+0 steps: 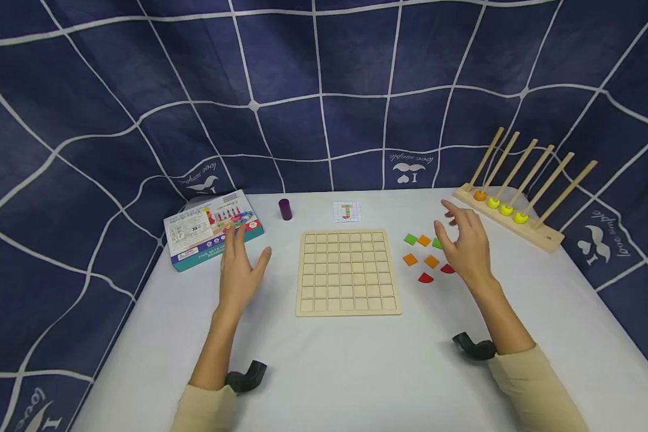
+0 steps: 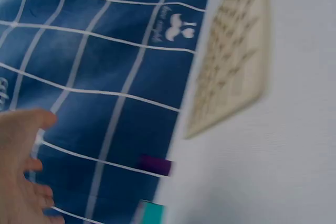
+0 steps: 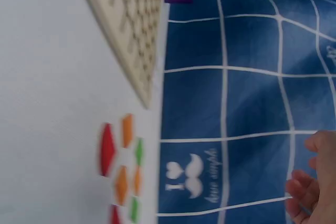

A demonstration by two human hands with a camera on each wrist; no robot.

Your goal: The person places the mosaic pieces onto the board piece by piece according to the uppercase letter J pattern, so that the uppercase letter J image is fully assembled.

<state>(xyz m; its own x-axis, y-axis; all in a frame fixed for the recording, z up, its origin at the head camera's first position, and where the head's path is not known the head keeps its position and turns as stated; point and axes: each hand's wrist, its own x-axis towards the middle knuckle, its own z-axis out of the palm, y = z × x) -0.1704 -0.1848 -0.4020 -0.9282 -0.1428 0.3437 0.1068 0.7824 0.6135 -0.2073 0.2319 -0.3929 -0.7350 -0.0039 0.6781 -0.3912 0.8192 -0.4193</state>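
My left hand (image 1: 239, 273) hovers over the table to the left of the wooden grid board (image 1: 348, 273), its fingers extended and nothing in them. On the other side, my right hand (image 1: 468, 245) is held above the table beside the loose pieces, fingers slightly bent and holding nothing. Those pieces include orange squares (image 1: 410, 259), green squares (image 1: 410, 239) and red fan-shaped pieces (image 1: 425, 278). A small card (image 1: 347, 212) with a coloured J-shaped pattern lies behind the board. In the right wrist view, the right hand (image 3: 311, 182) appears at the lower right edge.
At the back left lies a printed box (image 1: 213, 228), with a purple cylinder (image 1: 285, 209) to its right. A wooden peg stand (image 1: 510, 219) with orange and yellow beads is at the back right. A dark blue gridded cloth (image 1: 324, 96) hangs behind the table.
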